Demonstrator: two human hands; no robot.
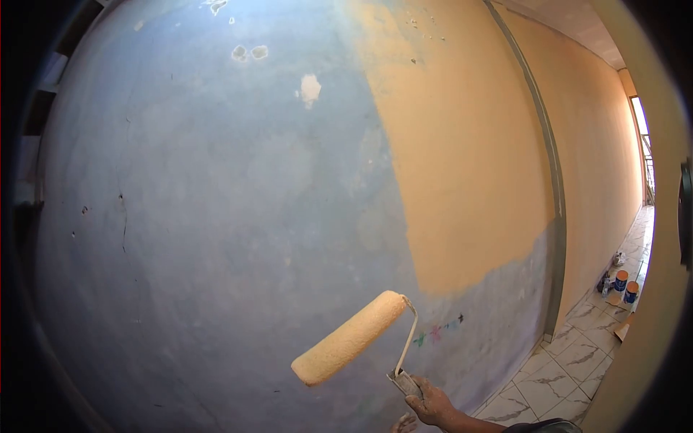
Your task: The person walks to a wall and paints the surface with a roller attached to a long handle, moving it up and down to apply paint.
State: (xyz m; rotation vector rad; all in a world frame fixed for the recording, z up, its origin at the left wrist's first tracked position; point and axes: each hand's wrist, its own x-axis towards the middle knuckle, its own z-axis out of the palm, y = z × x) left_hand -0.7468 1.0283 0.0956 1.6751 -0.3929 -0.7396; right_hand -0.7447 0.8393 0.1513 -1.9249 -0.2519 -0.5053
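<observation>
Low against the blue wall (216, 216), near the bottom of the view, the person's right hand (431, 402) is clamped round the handle (404, 381) of a paint roller (350, 338). The roller's sleeve, loaded with pale peach paint, slants up to the left in front of bare blue plaster. I cannot tell whether it touches the surface or hangs just off it. Only a sliver of what looks like the left hand (403, 423) shows at the lower edge, just beside the right one, and whether it grips anything cannot be made out.

Up to the right, the peach coat (462, 166) ends in a ragged edge above the roller. Small coloured marks (437, 332) sit on the blue below it, and a crack (123, 216) and chipped spots scar the plaster to the left.

As I judge it, the sleeve looks heavy with paint and is held tilted, so drips could fall onto the tiled floor (570, 361) or run down the wall. A one-handed grip so low on the handle may let the roller skid and leave streaks. The paint cans (626, 285) stand well apart, down the corridor.
</observation>
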